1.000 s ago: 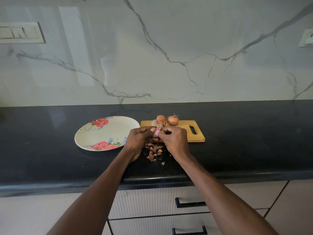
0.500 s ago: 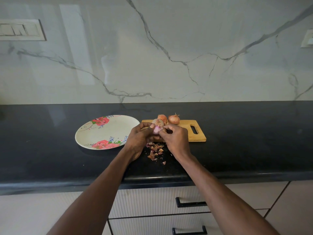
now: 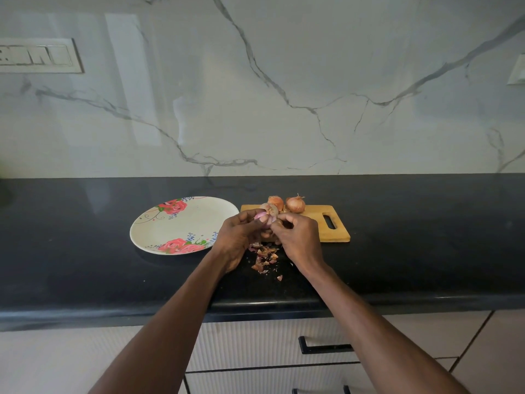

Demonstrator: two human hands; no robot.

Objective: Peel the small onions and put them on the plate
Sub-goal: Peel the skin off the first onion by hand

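Fingers (image 3: 279, 223) pinching onion (image 3: 262, 218), beside plate (image 3: 147, 240)

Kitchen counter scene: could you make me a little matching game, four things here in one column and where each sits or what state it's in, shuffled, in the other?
Things:
1. floral plate
2. pink onion
3. two brown onions
4. onion skins

Places or states:
A. unpeeled, at the far edge of the wooden cutting board
B. held between left hand and right hand, partly peeled
C. scattered on the black counter below the hands
D. nothing on it, left of the board

Pairs: 1-D, 2-B, 3-A, 4-C
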